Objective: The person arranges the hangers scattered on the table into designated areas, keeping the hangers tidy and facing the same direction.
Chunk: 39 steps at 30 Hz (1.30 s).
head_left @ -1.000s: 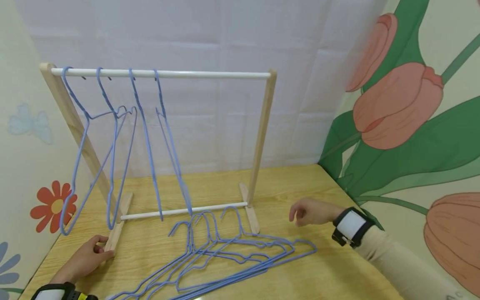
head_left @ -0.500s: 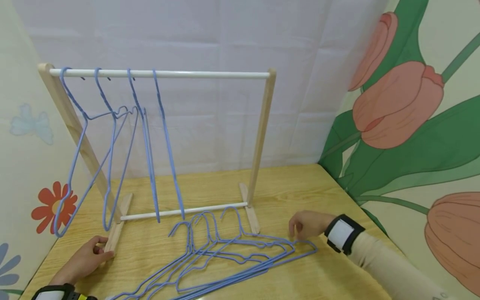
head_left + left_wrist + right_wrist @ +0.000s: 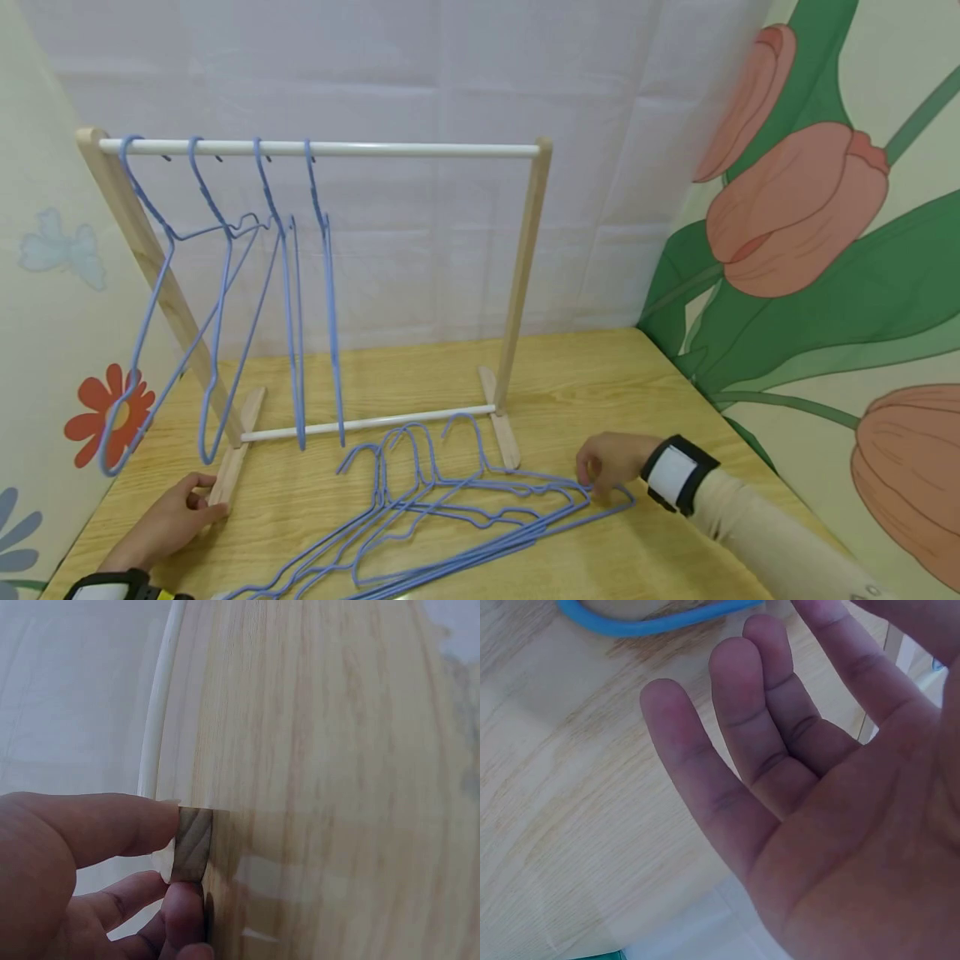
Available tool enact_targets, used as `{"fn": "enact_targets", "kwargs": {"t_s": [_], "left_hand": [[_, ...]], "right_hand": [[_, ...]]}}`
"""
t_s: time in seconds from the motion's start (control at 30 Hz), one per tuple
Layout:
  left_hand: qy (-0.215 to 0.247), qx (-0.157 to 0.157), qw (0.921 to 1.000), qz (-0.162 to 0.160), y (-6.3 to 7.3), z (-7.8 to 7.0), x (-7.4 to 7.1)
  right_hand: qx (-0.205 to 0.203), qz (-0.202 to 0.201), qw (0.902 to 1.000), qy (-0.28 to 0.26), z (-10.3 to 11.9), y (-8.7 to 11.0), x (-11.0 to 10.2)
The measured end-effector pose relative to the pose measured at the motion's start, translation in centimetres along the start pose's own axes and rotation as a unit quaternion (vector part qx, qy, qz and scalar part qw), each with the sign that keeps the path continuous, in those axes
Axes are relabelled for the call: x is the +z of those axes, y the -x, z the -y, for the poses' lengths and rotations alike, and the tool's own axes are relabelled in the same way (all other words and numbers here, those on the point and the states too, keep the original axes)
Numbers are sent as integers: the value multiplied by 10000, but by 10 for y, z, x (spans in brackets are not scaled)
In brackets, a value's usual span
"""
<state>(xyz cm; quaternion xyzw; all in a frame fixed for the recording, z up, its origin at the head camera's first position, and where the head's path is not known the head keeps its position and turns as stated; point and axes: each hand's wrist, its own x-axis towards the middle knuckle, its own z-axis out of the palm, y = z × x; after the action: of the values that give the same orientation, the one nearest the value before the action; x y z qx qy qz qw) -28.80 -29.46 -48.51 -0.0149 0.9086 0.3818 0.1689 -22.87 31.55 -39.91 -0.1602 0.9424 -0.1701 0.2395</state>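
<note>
My left hand (image 3: 176, 517) is at the near end of the rack's left wooden foot (image 3: 228, 477). In the left wrist view its thumb and fingers pinch the foot's end (image 3: 193, 844). My right hand (image 3: 618, 462) hovers at the right end of a pile of blue wire hangers (image 3: 480, 554) on the table, its fingers loosely bent. In the right wrist view a blue hanger end (image 3: 630, 628) passes close to the fingertips; the thumb and index tips run out of view, so contact cannot be told. Several more blue hangers (image 3: 333, 333) hang on the rack's white rail (image 3: 420, 150).
The wooden rack's right post (image 3: 525, 275) stands behind the pile, with a white lower bar (image 3: 442, 414) between the feet. A white sheet (image 3: 600, 208) covers the back. Painted flower panels (image 3: 795, 217) close in both sides of the wooden table (image 3: 592, 367).
My right hand has come down and slightly nearer to the right end of the hanger pile. The hanging hangers swing and turn on the rail. My left hand stays on the foot.
</note>
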Motion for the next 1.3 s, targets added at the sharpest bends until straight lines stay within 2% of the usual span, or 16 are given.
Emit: {"fn": "enact_targets", "kwargs": {"t_s": [0.3, 0.53, 0.77, 0.9, 1.3], "left_hand": [[12, -84, 10000, -22, -3, 3, 1], [37, 35, 10000, -27, -2, 2, 1], [55, 42, 10000, -30, -3, 4, 2], [39, -12, 10000, -23, -3, 3, 1], [47, 28, 10000, -63, -4, 3, 1]], "right_hand": [[-187, 20, 9998, 34, 0, -3, 5], [-124, -78, 9999, 55, 1, -3, 8], [-6, -117, 9992, 385, 4, -5, 9], [22, -121, 9992, 379, 4, -5, 8], [-302, -97, 9991, 268, -1, -3, -2]]}}
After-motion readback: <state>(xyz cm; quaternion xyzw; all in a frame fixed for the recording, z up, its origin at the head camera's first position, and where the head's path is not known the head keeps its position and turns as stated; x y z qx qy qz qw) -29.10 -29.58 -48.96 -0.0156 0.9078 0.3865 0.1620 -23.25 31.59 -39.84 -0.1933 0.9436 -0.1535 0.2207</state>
